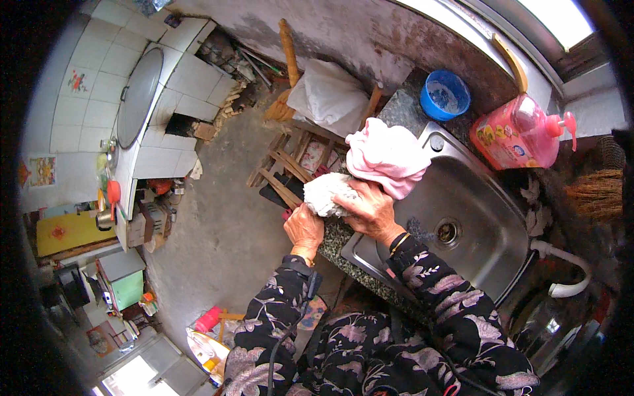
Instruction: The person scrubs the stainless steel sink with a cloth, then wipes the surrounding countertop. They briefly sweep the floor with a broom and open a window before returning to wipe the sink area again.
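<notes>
A bunched white cloth [327,194] is between my two hands at the front edge of the speckled stone counter [342,237]. My right hand [372,213] grips it from the right, with the fingers spread over its folds. Curled against its lower left side is my left hand [304,228], which appears to pinch the cloth's edge; its fingertips are hidden. Just beyond my right hand, a pink cloth [386,153] lies in a heap, partly over the rim of the stainless steel sink [488,237].
A blue plastic tub [445,95] stands at the counter's back corner. A pink pump bottle [517,133] is behind the sink, and a white pipe [569,284] bends at its right. Left of the counter are a wooden chair [287,171], a white sack [327,94] and a tiled stove [163,138].
</notes>
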`<state>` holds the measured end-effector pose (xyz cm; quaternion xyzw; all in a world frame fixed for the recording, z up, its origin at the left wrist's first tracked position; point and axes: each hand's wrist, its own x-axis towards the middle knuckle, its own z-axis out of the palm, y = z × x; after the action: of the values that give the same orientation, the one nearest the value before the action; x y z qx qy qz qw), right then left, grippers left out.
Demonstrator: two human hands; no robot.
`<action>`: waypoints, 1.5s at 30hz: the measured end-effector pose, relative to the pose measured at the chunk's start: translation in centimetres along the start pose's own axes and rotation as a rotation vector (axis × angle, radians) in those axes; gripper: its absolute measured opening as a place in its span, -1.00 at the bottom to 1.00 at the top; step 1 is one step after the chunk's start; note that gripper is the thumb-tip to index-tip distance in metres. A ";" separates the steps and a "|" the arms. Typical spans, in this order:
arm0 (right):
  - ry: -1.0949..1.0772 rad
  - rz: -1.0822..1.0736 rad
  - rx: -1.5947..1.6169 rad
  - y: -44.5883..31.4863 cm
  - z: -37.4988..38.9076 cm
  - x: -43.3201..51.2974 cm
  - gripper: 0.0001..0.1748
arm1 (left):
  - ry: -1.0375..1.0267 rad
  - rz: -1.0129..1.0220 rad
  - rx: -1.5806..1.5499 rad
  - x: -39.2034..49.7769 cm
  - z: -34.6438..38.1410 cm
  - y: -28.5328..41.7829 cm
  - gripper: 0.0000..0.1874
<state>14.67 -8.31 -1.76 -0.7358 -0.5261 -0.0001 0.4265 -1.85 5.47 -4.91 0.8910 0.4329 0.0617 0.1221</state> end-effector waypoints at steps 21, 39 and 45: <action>0.038 -0.008 0.017 0.5 0.1 -0.3 -0.23 | 0.035 0.027 -0.022 -0.2 -0.1 -0.3 -0.95; -0.087 0.022 -0.040 0.8 0.1 -0.9 -0.10 | 0.003 0.044 -0.065 -0.1 -0.3 0.8 -0.89; -0.123 -0.016 -0.115 0.4 -0.3 -0.5 -0.11 | 0.034 0.062 -0.135 0.0 -0.9 1.0 -0.84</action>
<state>14.83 -8.92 -2.08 -0.7533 -0.5564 0.0117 0.3504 -1.25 5.03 -3.78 0.8925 0.4020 0.1094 0.1726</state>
